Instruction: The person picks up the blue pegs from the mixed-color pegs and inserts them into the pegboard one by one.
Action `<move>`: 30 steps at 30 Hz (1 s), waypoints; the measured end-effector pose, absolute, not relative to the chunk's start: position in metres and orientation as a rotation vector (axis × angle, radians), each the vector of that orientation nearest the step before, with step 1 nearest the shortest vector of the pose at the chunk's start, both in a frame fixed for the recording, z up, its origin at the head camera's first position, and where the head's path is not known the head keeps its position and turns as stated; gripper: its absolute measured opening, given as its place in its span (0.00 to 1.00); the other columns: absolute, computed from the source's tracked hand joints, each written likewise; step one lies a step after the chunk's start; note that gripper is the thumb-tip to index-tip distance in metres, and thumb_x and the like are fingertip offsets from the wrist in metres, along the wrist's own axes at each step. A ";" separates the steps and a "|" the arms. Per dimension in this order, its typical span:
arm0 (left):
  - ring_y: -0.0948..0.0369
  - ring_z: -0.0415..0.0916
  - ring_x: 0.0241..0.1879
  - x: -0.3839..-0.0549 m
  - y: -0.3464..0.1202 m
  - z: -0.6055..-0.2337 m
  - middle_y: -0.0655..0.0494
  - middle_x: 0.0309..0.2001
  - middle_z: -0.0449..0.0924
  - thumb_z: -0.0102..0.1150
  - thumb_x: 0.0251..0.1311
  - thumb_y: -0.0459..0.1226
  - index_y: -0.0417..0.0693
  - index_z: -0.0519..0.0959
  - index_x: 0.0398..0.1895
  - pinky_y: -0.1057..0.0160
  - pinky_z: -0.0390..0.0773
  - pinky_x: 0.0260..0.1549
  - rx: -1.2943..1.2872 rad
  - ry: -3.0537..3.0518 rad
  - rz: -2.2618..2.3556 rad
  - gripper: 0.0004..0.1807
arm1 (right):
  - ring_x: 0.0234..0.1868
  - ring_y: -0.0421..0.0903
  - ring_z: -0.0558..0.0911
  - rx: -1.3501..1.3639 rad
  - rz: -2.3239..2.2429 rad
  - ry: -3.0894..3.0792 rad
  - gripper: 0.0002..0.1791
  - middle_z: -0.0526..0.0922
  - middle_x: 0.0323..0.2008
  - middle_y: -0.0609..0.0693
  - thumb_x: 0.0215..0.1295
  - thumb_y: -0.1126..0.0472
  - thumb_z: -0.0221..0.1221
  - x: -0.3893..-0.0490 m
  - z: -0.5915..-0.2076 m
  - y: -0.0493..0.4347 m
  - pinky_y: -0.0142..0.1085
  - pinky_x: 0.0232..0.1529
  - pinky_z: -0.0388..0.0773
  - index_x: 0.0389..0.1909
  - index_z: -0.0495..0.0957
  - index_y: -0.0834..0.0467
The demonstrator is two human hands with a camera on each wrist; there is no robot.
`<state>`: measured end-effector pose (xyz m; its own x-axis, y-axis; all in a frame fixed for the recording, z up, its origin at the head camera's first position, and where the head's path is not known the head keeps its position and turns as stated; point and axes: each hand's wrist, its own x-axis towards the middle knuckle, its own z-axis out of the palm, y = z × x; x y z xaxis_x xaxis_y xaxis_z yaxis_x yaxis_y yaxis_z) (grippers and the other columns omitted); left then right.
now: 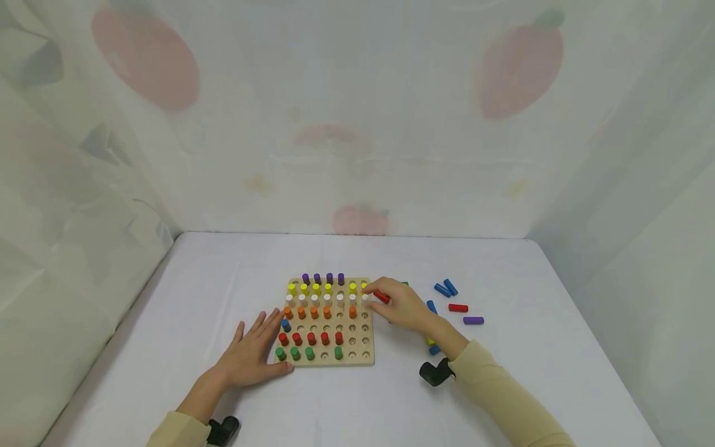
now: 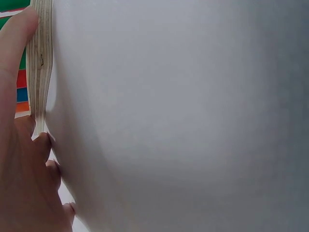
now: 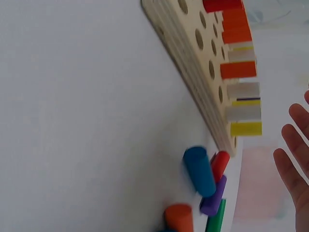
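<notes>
A wooden pegboard [image 1: 360, 359] lies on the table with rows of coloured pegs standing in its holes. My left hand [image 1: 251, 354] rests at its left side, fingers spread, thumb [image 2: 30, 21] against the near corner. Over the right edge is my right hand [image 1: 404, 305], its thumb and index fingertips about a white peg [image 1: 365, 298] at the row's end. Straight, relaxed fingers [image 3: 295, 147] show above the board in the right wrist view, apart from the standing pegs. Beneath that hand a loose red peg [image 1: 382, 297] lies beside the board.
Loose pegs lie right of the board: blue pegs [image 1: 442, 290], a red peg [image 1: 458, 308] and a purple peg [image 1: 473, 321]. More lie partly under the right arm, including an orange peg [image 3: 178, 217] and a green peg [image 3: 216, 216]. Patterned curtains [image 1: 436, 155] surround the white table.
</notes>
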<state>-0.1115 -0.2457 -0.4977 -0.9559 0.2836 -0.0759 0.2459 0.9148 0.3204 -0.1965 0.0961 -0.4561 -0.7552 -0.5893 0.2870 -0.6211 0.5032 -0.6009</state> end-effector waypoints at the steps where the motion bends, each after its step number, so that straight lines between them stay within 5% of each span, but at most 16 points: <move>1: 0.45 0.43 0.70 -0.112 -0.246 -0.498 0.51 0.72 0.49 0.53 0.39 0.73 0.52 0.50 0.72 0.31 0.39 0.61 0.409 2.956 0.473 0.59 | 0.49 0.45 0.78 1.080 1.104 -2.692 0.15 0.79 0.46 0.44 0.60 0.59 0.60 -0.197 -0.457 0.099 0.38 0.51 0.76 0.49 0.77 0.53; 9: 0.45 0.43 0.70 -0.112 -0.245 -0.497 0.52 0.72 0.49 0.53 0.39 0.72 0.53 0.49 0.72 0.31 0.38 0.61 0.404 2.945 0.491 0.59 | 0.48 0.50 0.78 1.088 1.129 -2.746 0.18 0.79 0.47 0.52 0.60 0.58 0.60 -0.204 -0.467 0.121 0.43 0.51 0.76 0.50 0.76 0.58; 30: 0.45 0.43 0.70 -0.110 -0.243 -0.493 0.51 0.72 0.49 0.54 0.40 0.71 0.50 0.50 0.72 0.32 0.38 0.61 0.398 2.938 0.507 0.59 | 0.52 0.42 0.75 1.090 0.939 -2.952 0.17 0.79 0.48 0.43 0.56 0.59 0.63 -0.200 -0.486 0.141 0.41 0.54 0.74 0.49 0.77 0.52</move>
